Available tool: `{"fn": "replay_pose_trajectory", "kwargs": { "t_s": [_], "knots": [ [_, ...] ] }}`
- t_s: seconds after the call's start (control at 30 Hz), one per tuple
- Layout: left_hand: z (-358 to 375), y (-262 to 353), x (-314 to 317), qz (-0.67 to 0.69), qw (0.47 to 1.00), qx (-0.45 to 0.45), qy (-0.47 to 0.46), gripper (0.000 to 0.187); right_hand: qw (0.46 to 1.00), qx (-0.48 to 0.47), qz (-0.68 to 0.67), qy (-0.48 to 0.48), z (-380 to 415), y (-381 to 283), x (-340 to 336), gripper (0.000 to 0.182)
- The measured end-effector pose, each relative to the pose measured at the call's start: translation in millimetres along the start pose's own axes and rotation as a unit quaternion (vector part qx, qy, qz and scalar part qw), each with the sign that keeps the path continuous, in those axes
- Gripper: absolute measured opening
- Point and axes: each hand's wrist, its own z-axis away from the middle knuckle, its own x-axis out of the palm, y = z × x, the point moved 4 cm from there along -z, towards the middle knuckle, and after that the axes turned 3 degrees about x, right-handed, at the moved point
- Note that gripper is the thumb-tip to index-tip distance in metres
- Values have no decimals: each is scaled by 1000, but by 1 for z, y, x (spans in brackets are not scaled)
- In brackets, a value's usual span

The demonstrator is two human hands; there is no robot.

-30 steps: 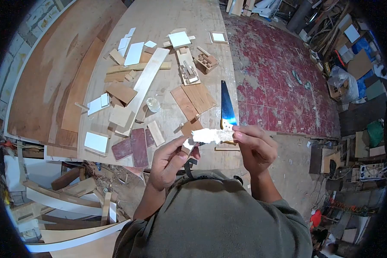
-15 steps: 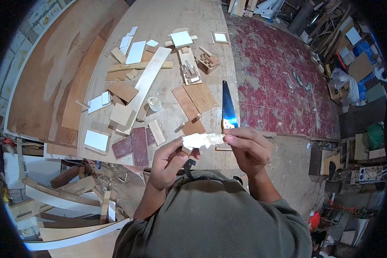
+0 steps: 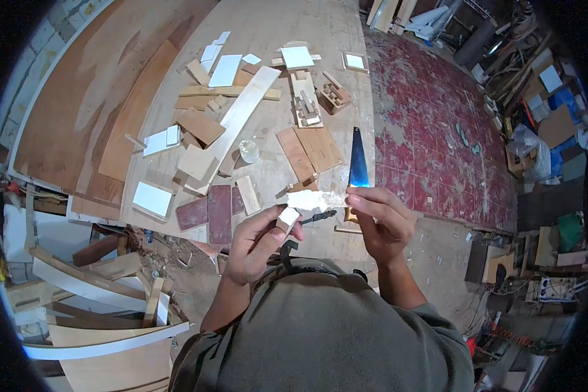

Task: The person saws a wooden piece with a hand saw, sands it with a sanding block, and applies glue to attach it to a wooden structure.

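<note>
My left hand (image 3: 256,247) is closed around a small wooden block (image 3: 287,219) with a bright white end, held just in front of my chest. A crumpled whitish scrap (image 3: 317,200), possibly paper or cloth, is pinched at its right end by my right hand (image 3: 384,219). The scrap's left end lies close above the block; whether they touch is unclear. Beyond my right hand, a handsaw (image 3: 358,160) lies on the workbench (image 3: 333,29), its blade pointing away from me and its handle partly hidden by the fingers.
Brown boards (image 3: 317,150), a clear jar (image 3: 249,151), a long pale plank (image 3: 242,117) and dark red blocks (image 3: 219,212) lie on the bench. Curved wooden pieces (image 3: 98,287) stand at lower left. Boxes and bags (image 3: 536,144) crowd the right side.
The view has shifted, so the bench items appear farther right. The scrap has moved up and right off the block, whose white end now shows. Both hands keep their grips.
</note>
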Motion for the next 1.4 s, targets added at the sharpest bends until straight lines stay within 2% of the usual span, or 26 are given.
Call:
{"fn": "replay_pose_trajectory", "kwargs": {
  "t_s": [0.07, 0.13, 0.2, 0.33, 0.47, 0.67, 0.77, 0.8, 0.87, 0.93, 1.0, 1.03, 1.1, 1.23, 1.3, 1.33, 1.4],
  "knots": [
    [3, -1, -6, -25, 1000, -6, -10, 39, 1000, 0, -15, 21, -3, -2, 3, 28],
    [6, 1, -9, 10, 999, 31, 14, 37, 999, -1, -45, 9, -6, -4, 9, 29],
    [8, 8, -13, -17, 999, 24, 14, 37, 998, -42, -23, -32, -9, -7, 19, 31],
    [11, 16, -24, -40, 999, 27, 17, 39, 999, -26, -13, -34, -18, -3, 37, 31],
    [19, 19, -38, -27, 998, 35, 49, 41, 997, 6, -66, -33, -19, -2, 51, 29],
    [21, 23, -56, -21, 996, 54, 69, 40, 996, -3, -63, -70, -29, 5, 84, 24],
    [25, 22, -71, -4, 996, 18, 86, 36, 991, 85, -95, -37, -26, 37, 92, 24],
    [27, 14, -81, -19, 992, 5, 121, 34, 991, 85, -94, -39, -25, 45, 97, 24],
    [28, 11, -93, -33, 987, -9, 158, 32, 971, 201, -125, -32, -26, 69, 109, 21],
    [29, 8, -107, -74, 974, -59, 207, 30, 971, 210, -105, -35, -30, 88, 127, 17],
    [32, -1, -120, -80, 970, -61, 221, 29, 938, 318, -85, -108, -29, 121, 151, 18],
    [33, -5, -126, -76, 969, -52, 231, 30, 938, 318, -83, -110, -27, 139, 163, 18],
    [31, -7, -134, -70, 967, -44, 243, 30, 969, 196, 20, -151, -28, 172, 194, 17],
    [26, -4, -143, -123, 959, -58, 250, 33, 961, 150, 99, -208, -30, 221, 254, 16],
    [25, -5, -146, -137, 955, -55, 257, 34, 937, 119, 180, -276, -30, 237, 282, 15],
    [26, -7, -148, -133, 953, -54, 265, 34, 936, 117, 176, -280, -29, 248, 292, 15],
    [29, -9, -151, -133, 949, -53, 281, 35, 937, 54, 181, -293, -29, 259, 311, 17]
  ]
}}
